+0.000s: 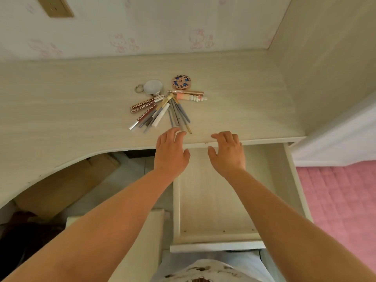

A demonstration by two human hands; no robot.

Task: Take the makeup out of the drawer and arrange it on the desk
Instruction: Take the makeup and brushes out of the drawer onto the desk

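Soft even daylight, faint shadows; wide-angle bending at edges; slight overall softness, no glare.

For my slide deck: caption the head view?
Both hands hover open over the emptied drawer; makeup sits on the desk.

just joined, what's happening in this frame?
A person is emptying a drawer onto the desk. The visible part of the open drawer shows nothing inside. The makeup pile, tubes, pencils and two round compacts, lies fanned out on the desk. Both hands hold nothing: the left hand reaches toward the pile, and the right hand is at the desk's front edge.
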